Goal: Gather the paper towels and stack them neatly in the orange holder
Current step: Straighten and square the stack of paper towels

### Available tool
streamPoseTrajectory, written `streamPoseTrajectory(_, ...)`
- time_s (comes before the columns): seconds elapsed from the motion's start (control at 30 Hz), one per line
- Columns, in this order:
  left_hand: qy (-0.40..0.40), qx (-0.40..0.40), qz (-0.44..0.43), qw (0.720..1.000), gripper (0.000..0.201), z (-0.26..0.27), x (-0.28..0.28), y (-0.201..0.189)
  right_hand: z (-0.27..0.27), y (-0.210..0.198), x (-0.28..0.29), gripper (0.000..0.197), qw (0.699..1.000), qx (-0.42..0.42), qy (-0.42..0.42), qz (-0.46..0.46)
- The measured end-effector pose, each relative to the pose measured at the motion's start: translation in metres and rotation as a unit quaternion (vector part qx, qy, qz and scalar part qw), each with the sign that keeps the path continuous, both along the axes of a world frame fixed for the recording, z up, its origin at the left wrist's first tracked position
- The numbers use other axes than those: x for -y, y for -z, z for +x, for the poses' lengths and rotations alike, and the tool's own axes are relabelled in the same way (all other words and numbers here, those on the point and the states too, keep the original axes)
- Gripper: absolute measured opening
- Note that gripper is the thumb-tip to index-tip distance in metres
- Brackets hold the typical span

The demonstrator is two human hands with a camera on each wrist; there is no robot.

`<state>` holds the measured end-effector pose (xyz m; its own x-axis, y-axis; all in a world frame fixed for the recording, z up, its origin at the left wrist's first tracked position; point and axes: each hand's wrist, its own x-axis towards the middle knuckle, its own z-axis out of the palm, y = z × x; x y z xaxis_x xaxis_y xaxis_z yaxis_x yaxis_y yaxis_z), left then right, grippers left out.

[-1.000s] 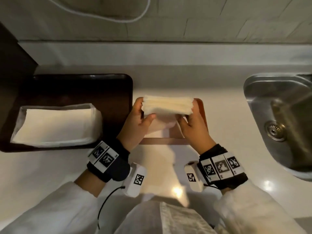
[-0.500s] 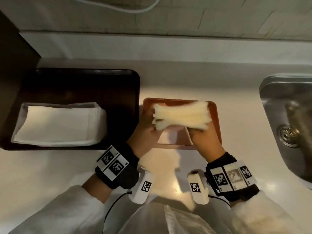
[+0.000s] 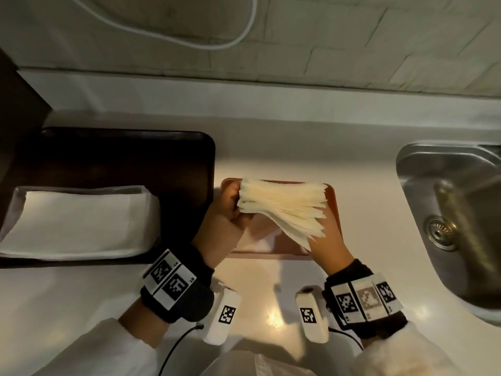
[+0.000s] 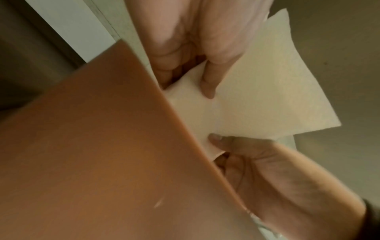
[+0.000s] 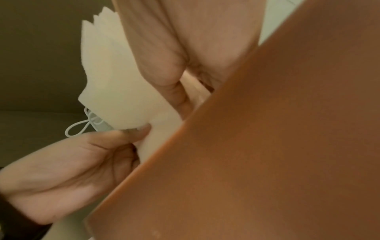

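Observation:
A thick stack of cream paper towels [image 3: 282, 207] is held edge-up just over the orange holder [image 3: 335, 213], which lies on the white counter. My left hand [image 3: 230, 213] grips the stack's left end, where the sheets stay bunched. My right hand [image 3: 324, 240] holds the right end from the near side, where the sheets fan out. In the left wrist view my thumb [image 4: 208, 84] presses the towel stack [image 4: 257, 97] beside the orange holder [image 4: 102, 162]. The right wrist view shows the fanned towels [image 5: 111, 81] above the holder's wall [image 5: 267, 146].
A dark tray [image 3: 135, 158] at the left carries a white wrapped pack of towels [image 3: 76, 221]. A steel sink [image 3: 455, 226] lies at the right. A white cable [image 3: 189, 42] hangs on the tiled wall behind the counter.
The stack was held as a tight block between both hands. Its right end has since spread into a fan, and my right hand has shifted nearer, under that end.

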<state>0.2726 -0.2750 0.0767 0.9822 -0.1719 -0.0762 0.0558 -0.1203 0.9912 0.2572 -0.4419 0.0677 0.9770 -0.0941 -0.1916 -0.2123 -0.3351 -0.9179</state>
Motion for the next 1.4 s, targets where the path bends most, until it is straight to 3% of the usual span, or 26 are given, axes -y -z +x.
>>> streamPoseTrajectory(0.03, 0.013, -0.002, -0.022, 1.0, 0.023, 0.004, -0.001, -0.002, 0.005, -0.004, 0.002, 0.04, 0.999, 0.027, -0.018, -0.016)
streamPoseTrajectory(0.07, 0.003, 0.0, -0.028, 1.0, 0.026, 0.007, -0.003, -0.002, 0.008, -0.008, 0.004, 0.032, 0.998, 0.031, -0.032, -0.032)
streamPoseTrajectory(0.23, -0.094, -0.006, -0.098, 0.991, 0.071, 0.024, -0.008, -0.001, 0.019, -0.035, 0.03, 0.027, 0.974, 0.081, -0.106, -0.182)
streamPoseTrajectory(0.33, -0.108, 0.108, 0.032, 0.988, 0.094, 0.023, -0.012, -0.01, 0.017, -0.059, 0.04, 0.022, 0.938, 0.132, -0.159, -0.278)
streamPoseTrajectory(0.4, -0.079, 0.24, 0.16, 0.954, 0.089, 0.021, -0.012, -0.019, 0.017, -0.067, 0.04, 0.024, 0.89, 0.18, -0.189, -0.375)
streamPoseTrajectory(0.47, 0.0, 0.315, 0.279, 0.907, 0.076, 0.019, -0.009, -0.026, 0.016, -0.069, 0.036, 0.027, 0.849, 0.188, -0.211, -0.447)
streamPoseTrajectory(0.57, 0.122, 0.334, 0.408, 0.841, 0.069, 0.014, 0.006, -0.028, 0.015, -0.067, 0.026, 0.029, 0.805, 0.204, -0.237, -0.504)
streamPoseTrajectory(0.6, 0.138, 0.32, 0.431, 0.833, 0.068, 0.012, 0.012, -0.026, 0.015, -0.065, 0.023, 0.029, 0.796, 0.215, -0.238, -0.513)
streamPoseTrajectory(0.67, 0.138, 0.282, 0.427, 0.848, 0.059, 0.009, 0.02, -0.021, 0.015, -0.062, 0.021, 0.031, 0.792, 0.235, -0.226, -0.516)
streamPoseTrajectory(0.73, 0.111, 0.254, 0.367, 0.888, 0.044, 0.011, 0.02, -0.015, 0.014, -0.06, 0.027, 0.036, 0.808, 0.259, -0.177, -0.5)
streamPoseTrajectory(0.8, 0.052, 0.247, 0.298, 0.921, 0.035, 0.013, 0.015, -0.009, 0.011, -0.058, 0.037, 0.057, 0.847, 0.262, -0.087, -0.454)
streamPoseTrajectory(0.87, 0.024, 0.214, 0.237, 0.947, 0.039, 0.013, 0.01, -0.004, 0.004, -0.054, 0.044, 0.084, 0.932, 0.229, 0.042, -0.277)
streamPoseTrajectory(0.93, 0.021, 0.171, 0.177, 0.969, 0.044, 0.012, 0.008, 0.001, -0.002, -0.048, 0.043, 0.094, 0.979, 0.15, 0.124, -0.059)
streamPoseTrajectory(1.0, 0.032, 0.133, 0.129, 0.982, 0.046, 0.011, 0.008, 0.006, -0.007, -0.039, 0.038, 0.081, 0.986, 0.056, 0.102, 0.116)
streamPoseTrajectory(1.07, 0.047, 0.11, 0.117, 0.986, 0.042, 0.009, 0.01, 0.009, -0.007, -0.026, 0.032, 0.058, 0.979, -0.006, 0.046, 0.197)
streamPoseTrajectory(1.17, 0.065, 0.065, 0.118, 0.989, 0.042, 0.008, 0.014, 0.013, -0.001, -0.016, 0.022, 0.052, 0.98, -0.017, 0.032, 0.198)
streamPoseTrajectory(1.23, 0.045, 0.056, 0.105, 0.992, 0.057, 0.011, 0.012, 0.018, 0.002, -0.016, 0.018, 0.056, 0.983, -0.009, 0.018, 0.182)
streamPoseTrajectory(1.27, 0.033, 0.06, 0.095, 0.993, 0.063, 0.012, 0.011, 0.021, 0.003, -0.015, 0.016, 0.048, 0.986, -0.005, 0.007, 0.169)
streamPoseTrajectory(1.33, 0.015, 0.081, 0.078, 0.994, 0.059, 0.013, 0.009, 0.024, 0.006, -0.015, 0.011, 0.04, 0.991, 0.008, -0.02, 0.129)
streamPoseTrajectory(1.4, -0.003, 0.095, 0.069, 0.993, 0.053, 0.011, 0.01, 0.028, 0.006, -0.012, 0.006, 0.051, 0.995, 0.034, -0.023, 0.091)
